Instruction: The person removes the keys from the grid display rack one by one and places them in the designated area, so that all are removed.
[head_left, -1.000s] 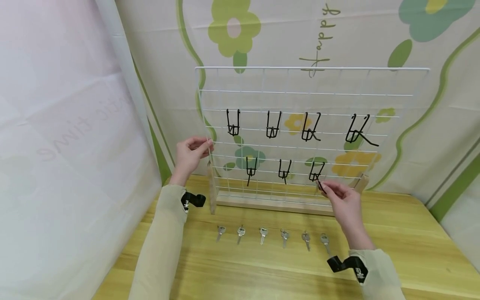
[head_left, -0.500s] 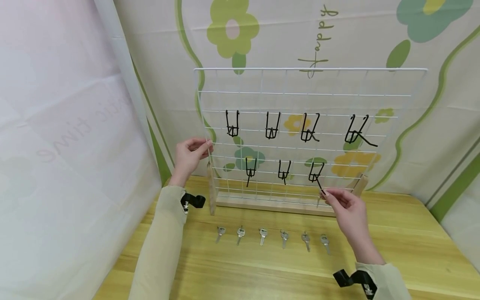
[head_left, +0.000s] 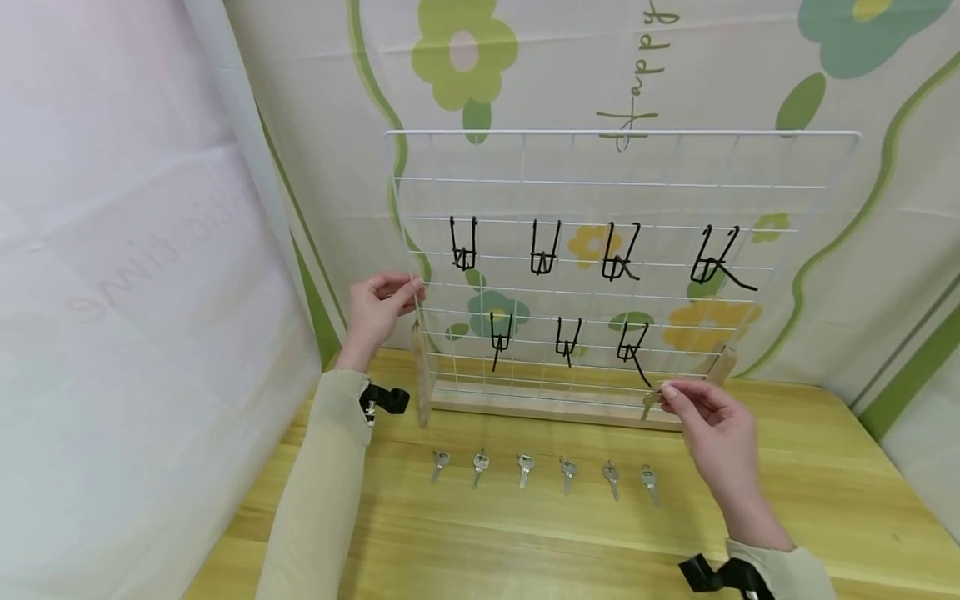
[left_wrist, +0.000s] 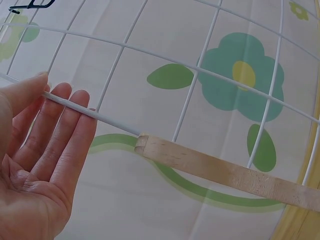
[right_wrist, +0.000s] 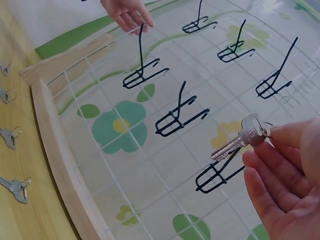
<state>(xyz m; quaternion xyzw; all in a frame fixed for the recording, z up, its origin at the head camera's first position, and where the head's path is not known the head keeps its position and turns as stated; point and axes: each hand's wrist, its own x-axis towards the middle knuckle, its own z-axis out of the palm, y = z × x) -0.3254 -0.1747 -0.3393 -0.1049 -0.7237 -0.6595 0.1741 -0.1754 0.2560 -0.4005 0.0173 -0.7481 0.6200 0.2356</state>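
A white wire grid panel [head_left: 551, 182] stands upright in a wooden base [head_left: 547, 411]. My left hand [head_left: 375, 310] grips its left side wire between thumb and fingers, just above a wooden post [left_wrist: 200, 165]. With thumb and fingertips, my right hand [head_left: 720, 433] pinches a silver key [right_wrist: 245, 137] by its small ring [right_wrist: 267, 131]. That key is just off the tip of the lower right black hook [head_left: 632, 346], overlapping the grid's bottom in the head view. On the lower row, two more black hooks [head_left: 501, 333] hang bare.
Several black hooks [head_left: 543, 250] hang in an upper row, prongs sticking out forward. Several keys [head_left: 526, 468] with rings lie in a line on the wooden table [head_left: 480, 550], in front of the base. A flower-patterned cloth [head_left: 315, 75] stands behind the grid.
My right hand has moved right and slightly down, away from the lower right hook's tip, bringing the key along. My left hand has stayed on the grid's side.
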